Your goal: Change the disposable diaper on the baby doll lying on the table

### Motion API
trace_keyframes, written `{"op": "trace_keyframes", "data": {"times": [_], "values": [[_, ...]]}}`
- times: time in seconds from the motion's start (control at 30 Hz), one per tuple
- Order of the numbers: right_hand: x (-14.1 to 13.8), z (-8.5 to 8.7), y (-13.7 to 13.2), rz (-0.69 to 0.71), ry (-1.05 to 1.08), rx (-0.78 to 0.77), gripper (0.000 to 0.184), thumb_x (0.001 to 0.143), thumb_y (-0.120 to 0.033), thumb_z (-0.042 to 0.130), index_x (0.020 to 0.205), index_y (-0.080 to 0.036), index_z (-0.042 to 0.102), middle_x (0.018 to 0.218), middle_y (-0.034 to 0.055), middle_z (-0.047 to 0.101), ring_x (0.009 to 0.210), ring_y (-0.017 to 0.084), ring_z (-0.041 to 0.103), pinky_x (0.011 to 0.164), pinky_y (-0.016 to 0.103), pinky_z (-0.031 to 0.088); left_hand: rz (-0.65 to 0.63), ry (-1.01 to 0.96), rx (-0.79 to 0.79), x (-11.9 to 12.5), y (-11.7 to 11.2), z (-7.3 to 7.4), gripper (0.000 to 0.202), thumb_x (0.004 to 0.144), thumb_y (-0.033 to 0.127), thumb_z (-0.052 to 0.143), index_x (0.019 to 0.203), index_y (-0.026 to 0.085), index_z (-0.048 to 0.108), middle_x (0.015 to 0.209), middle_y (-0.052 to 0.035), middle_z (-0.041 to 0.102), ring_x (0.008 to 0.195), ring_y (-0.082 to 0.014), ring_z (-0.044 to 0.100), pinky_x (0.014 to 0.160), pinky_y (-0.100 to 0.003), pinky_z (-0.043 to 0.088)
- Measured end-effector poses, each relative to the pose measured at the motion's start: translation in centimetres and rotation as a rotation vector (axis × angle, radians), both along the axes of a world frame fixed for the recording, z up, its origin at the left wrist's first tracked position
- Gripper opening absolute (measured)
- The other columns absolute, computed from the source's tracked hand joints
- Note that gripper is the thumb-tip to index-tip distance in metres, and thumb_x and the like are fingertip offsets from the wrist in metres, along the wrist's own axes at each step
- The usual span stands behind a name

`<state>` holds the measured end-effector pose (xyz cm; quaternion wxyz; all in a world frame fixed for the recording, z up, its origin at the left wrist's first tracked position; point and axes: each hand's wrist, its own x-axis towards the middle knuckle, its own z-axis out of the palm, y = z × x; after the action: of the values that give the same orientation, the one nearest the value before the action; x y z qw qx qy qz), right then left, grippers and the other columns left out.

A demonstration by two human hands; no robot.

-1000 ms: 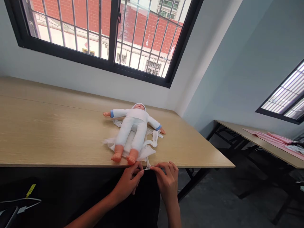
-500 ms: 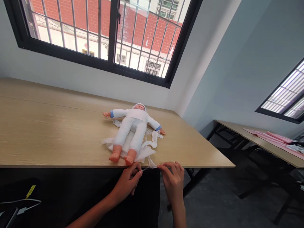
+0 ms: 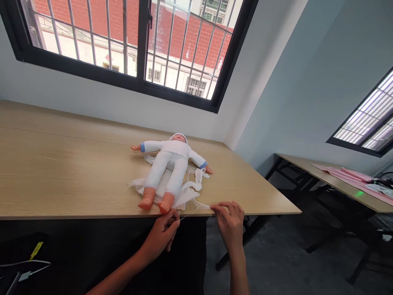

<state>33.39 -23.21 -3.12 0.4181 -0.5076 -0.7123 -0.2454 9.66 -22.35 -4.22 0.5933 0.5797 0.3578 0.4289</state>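
A baby doll point(image 3: 172, 157) in a white suit with blue cuffs lies on its back on the table, feet toward me. Thin white cloth point(image 3: 184, 196), crumpled and frayed, spreads under and beside its legs. My right hand point(image 3: 229, 221) pinches a wispy strip of this cloth, drawn out to the right over the table's front edge. My left hand point(image 3: 163, 230) is closed just below the doll's feet, fingertips pinched on a thin white strand of the cloth. What lies inside its curled fingers is hidden.
The wooden table point(image 3: 76, 176) runs along the wall beneath a barred window point(image 3: 141, 49). A second table point(image 3: 307, 172) at the right carries pink cloth point(image 3: 344, 178). At the lower left are a white cable point(image 3: 27, 262) and a yellow tag point(image 3: 37, 250).
My right hand has moved right and slightly up, stretching the white strip farther from the left hand. The left hand stays by the doll's feet. The view has shifted slightly.
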Motion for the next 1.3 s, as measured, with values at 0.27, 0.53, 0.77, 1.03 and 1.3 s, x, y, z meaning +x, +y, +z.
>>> {"op": "trace_keyframes", "data": {"times": [0.27, 0.53, 0.77, 1.03, 1.3], "values": [[0.8, 0.7, 1.4, -0.022, 0.022, -0.002, 0.017, 0.095, -0.021, 0.055, 0.093, -0.027, 0.071, 0.092, 0.0028, 0.068, 0.092, 0.019, 0.059, 0.097, 0.041, 0.036, -0.007, -0.006, 0.017, -0.1, 0.1, -0.3, 0.029, 0.087, 0.049, 0.052, 0.08, 0.021, 0.045, 0.045, 0.0124, 0.037, 0.03, -0.0056, 0.031, 0.03, -0.015, 0.028], [1.0, 1.1, 2.8, -0.046, 0.078, -0.037, 0.016, 0.096, -0.03, 0.057, 0.092, -0.025, 0.071, 0.09, 0.0025, 0.066, 0.093, 0.02, 0.056, 0.092, 0.037, 0.033, 0.001, 0.0, 0.027, -0.2, 0.0, -0.1, 0.025, 0.087, 0.046, 0.049, 0.082, 0.021, 0.045, 0.046, 0.0123, 0.036, 0.031, -0.0055, 0.03, 0.03, -0.014, 0.03], [0.8, 0.9, 3.3, -0.068, 0.129, -0.063, 0.02, 0.096, -0.036, 0.055, 0.092, -0.024, 0.072, 0.09, 0.0032, 0.066, 0.093, 0.021, 0.056, 0.092, 0.037, 0.031, -0.009, 0.015, 0.012, -0.3, -0.1, 0.0, 0.024, 0.086, 0.044, 0.047, 0.08, 0.021, 0.043, 0.046, 0.0122, 0.035, 0.032, -0.0051, 0.03, 0.03, -0.014, 0.031], [0.6, 0.7, 3.5, -0.073, 0.176, -0.079, 0.025, 0.096, -0.04, 0.054, 0.091, -0.023, 0.072, 0.09, 0.004, 0.067, 0.091, 0.021, 0.057, 0.09, 0.036, 0.033, -0.056, 0.013, 0.03, -0.6, -0.3, -0.1, 0.022, 0.087, 0.042, 0.046, 0.08, 0.021, 0.043, 0.046, 0.0122, 0.035, 0.032, -0.0054, 0.03, 0.033, -0.016, 0.032], [0.7, 0.8, 3.0, -0.062, 0.203, -0.089, 0.026, 0.097, -0.041, 0.053, 0.09, -0.023, 0.071, 0.089, 0.0044, 0.067, 0.091, 0.021, 0.059, 0.09, 0.037, 0.034, -0.136, 0.067, 0.108, -0.8, -2.3, 0.2, 0.027, 0.09, 0.04, 0.045, 0.073, 0.021, 0.039, 0.051, 0.0105, 0.034, 0.034, -0.004, 0.033, 0.036, -0.015, 0.028]]}}
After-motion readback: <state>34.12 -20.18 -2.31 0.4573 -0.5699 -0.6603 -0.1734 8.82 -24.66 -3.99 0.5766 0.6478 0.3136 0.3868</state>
